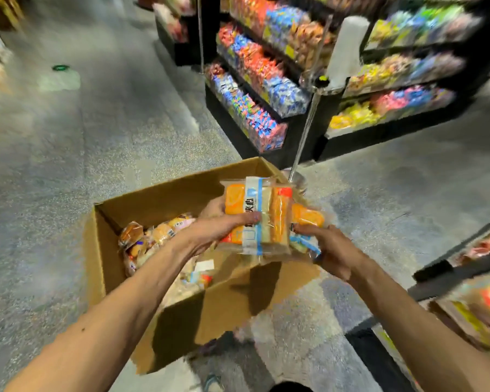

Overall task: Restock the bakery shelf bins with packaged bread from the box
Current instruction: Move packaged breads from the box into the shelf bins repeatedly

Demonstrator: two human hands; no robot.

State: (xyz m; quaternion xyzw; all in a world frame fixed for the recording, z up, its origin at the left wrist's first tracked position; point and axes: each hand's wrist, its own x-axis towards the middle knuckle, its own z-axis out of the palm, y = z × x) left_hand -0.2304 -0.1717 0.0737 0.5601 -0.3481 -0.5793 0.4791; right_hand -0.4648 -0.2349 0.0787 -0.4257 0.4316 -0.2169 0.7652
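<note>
An open cardboard box sits on the floor in front of me, with several packaged buns and bread bags inside at its left. Above the box's right side I hold a stack of orange-and-white packaged sliced bread. My left hand grips the stack from the left, thumb on top. Gripping the right end from below is my right hand. The frame is blurred by head motion.
A black shelf unit with bins of colourful packaged snacks stands ahead to the right, with a metal pole at its corner. Another shelf with packaged goods lies at the right edge. Grey floor spreads to the left.
</note>
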